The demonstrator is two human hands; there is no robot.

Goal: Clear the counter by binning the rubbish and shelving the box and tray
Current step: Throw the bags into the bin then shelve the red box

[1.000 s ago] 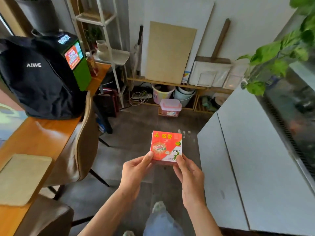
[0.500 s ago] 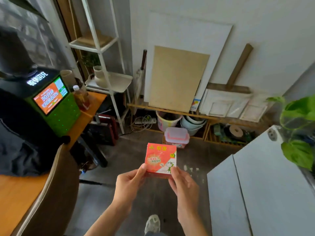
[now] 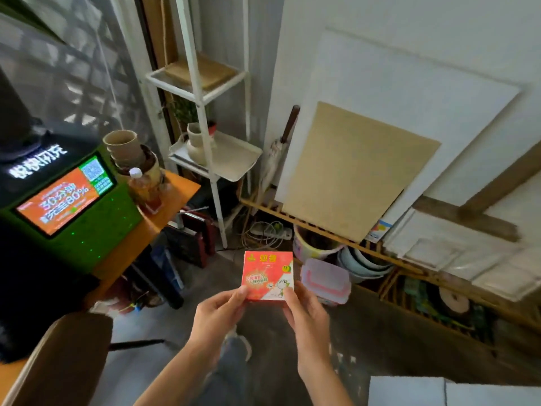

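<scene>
Open floor (image 3: pixel 175 332) is lying ahead of the box (image 3: pixel 268 275), leading toward the white rack (image 3: pixel 202 112). A vase (image 3: pixel 196 145) is occupying the rack's tray (image 3: pixel 234 159), leaving bare surface to its right; a board (image 3: pixel 202 70) is covering the upper shelf. The orange table (image 3: pixel 164 212) and chair (image 3: pixel 64 361) are crowding the left, a lidded tub (image 3: pixel 326 281) and low slatted shelf (image 3: pixel 336 232) the right.

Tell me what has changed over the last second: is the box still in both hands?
The person has walked toward the white shelf rack, so it looms larger, while the counter has slid to the lower right corner and the plant has left the view. The red box stays pinched at its lower corners by the left hand and right hand, nothing released.
</scene>
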